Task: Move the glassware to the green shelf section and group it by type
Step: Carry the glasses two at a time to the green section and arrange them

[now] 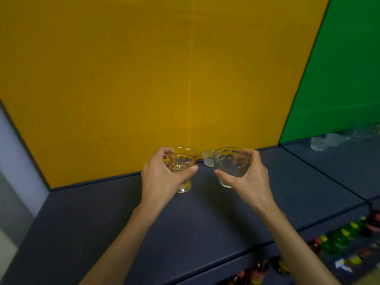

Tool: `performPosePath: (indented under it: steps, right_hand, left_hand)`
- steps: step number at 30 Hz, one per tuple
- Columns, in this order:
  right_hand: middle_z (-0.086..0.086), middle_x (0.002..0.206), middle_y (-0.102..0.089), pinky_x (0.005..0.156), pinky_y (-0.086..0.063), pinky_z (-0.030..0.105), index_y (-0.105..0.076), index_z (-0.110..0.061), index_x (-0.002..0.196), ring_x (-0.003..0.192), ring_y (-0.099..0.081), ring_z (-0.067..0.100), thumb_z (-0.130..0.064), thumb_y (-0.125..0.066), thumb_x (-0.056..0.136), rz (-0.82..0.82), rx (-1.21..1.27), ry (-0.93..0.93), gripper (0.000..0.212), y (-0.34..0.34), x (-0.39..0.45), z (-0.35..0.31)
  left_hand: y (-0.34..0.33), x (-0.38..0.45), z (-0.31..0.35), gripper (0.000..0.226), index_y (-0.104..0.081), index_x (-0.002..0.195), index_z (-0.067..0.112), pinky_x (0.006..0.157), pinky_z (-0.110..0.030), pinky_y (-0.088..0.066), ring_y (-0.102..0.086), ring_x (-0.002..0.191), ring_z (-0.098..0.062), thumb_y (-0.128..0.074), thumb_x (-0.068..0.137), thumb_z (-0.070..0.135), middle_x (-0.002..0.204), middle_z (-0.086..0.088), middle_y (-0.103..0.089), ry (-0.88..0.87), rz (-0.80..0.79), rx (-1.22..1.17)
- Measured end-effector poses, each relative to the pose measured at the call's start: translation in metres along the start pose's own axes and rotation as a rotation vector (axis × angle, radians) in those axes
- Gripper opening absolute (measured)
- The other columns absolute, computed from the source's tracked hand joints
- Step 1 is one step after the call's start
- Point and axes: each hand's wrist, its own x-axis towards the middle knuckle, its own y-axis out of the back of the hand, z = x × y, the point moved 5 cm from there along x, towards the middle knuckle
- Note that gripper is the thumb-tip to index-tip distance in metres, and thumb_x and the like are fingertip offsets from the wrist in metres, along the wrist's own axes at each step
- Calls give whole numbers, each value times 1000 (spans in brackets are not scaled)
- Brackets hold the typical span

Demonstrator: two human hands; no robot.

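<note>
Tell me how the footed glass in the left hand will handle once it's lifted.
The footed glass looks rigid and breakable, so knocks against the other glass seem risky. Its wide bowl over a narrow foot suggests it may tip when set down. The left hand wraps smooth glass, probably slippery.

back panel mustard yellow | next section's panel bright green | shelf dark slate grey | footed glasses clear w/ oval dot pattern | small cup frosted white | stuff on lower shelf red, green, yellow
</note>
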Motion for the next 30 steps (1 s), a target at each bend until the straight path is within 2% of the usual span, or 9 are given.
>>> performPosePath:
  steps: [9, 12, 17, 20, 25, 27, 30]
  right_hand:
    - [-11, 114, -64, 90, -51, 32, -47, -27, 127, 105, -62, 9, -61, -88, 59, 158, -94, -113, 86, 109, -29, 40]
    - [-12, 113, -64, 89, -51, 31, -47, -27, 126, 103, -62, 8, -57, -90, 59, 202, -116, -140, 84, 150, -38, 58]
    - [-12, 113, -63, 87, -52, 29, -47, -28, 125, 104, -62, 8, -54, -91, 59, 238, -138, -166, 84, 219, -49, 98]
    - [-11, 115, -62, 86, -49, 27, -46, -26, 126, 105, -61, 10, -50, -91, 60, 237, -134, -177, 84, 266, -56, 126]
    - [-11, 119, -60, 92, -50, 35, -43, -29, 125, 112, -59, 12, -43, -90, 61, 208, -139, -209, 81, 351, -61, 180]
    - [-11, 119, -60, 93, -50, 36, -42, -31, 124, 113, -59, 13, -43, -90, 60, 210, -147, -216, 81, 385, -63, 201]
    - [-13, 116, -60, 91, -49, 32, -44, -31, 124, 110, -60, 11, -46, -92, 59, 230, -154, -220, 83, 433, -64, 225]
  left_hand:
    - [-80, -31, 62, 67, -58, 106, 30, 73, -22, -50, -62, 93, -8, -96, 56, 52, 100, 17, -64, -91, -193, -107]
    - [-112, -47, 91, 67, -58, 107, 29, 80, -31, -54, -62, 95, -10, -96, 56, 52, 103, 14, -66, -114, -241, -128]
    - [-167, -84, 146, 66, -57, 106, 29, 82, -34, -56, -63, 95, -10, -95, 57, 51, 98, 19, -63, -146, -301, -148]
    - [-202, -108, 179, 65, -56, 104, 30, 82, -33, -55, -62, 93, -8, -94, 56, 53, 94, 23, -60, -148, -305, -150]
    - [-269, -152, 238, 64, -57, 105, 31, 82, -31, -53, -64, 93, -9, -94, 56, 52, 95, 20, -64, -160, -311, -132]
    - [-297, -170, 261, 63, -58, 104, 30, 80, -30, -51, -63, 91, -8, -94, 57, 50, 91, 23, -63, -161, -323, -133]
    - [-337, -193, 293, 65, -57, 106, 30, 83, -30, -52, -63, 95, -9, -94, 57, 51, 97, 18, -66, -157, -338, -132]
